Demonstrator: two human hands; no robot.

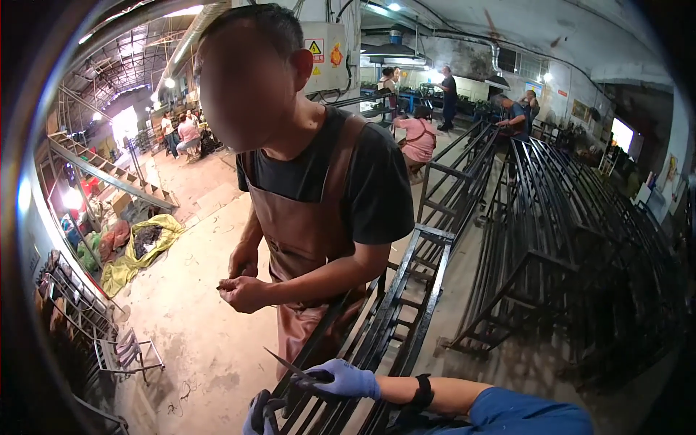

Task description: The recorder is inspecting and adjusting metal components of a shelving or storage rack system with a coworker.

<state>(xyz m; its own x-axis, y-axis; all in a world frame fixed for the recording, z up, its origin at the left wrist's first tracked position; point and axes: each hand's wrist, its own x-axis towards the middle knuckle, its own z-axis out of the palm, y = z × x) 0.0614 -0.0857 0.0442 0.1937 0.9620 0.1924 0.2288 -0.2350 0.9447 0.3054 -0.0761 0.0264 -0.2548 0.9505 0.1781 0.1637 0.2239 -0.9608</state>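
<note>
Head view: right hand (335,378), in a lavender-blue knitted glove, curls firmly around one end of a dark, thin, pointed, blade-like strip (288,367), material not certain. The strip juts up and left from the fist, past the near end of the long black metal frames (378,339). Left hand (262,415), in a blue-and-grey glove, is cut by the lower edge; fingers bent, grip cannot be told.

Facing: co-worker (380,185) in a brown, leather-like apron (297,228), bare hands (245,293) together at waist height, a small piece, unclear, at the fingertips.

Risks (judged):
- Tip points toward the co-worker's side; a step closer or a swing of the wrist could bring contact. True gap not readable.
- Smooth glove on a narrow strip: a loose hold might let it twist or drop between the rails.
- Catching the strip on a rail could jerk it toward the left hand.
</note>
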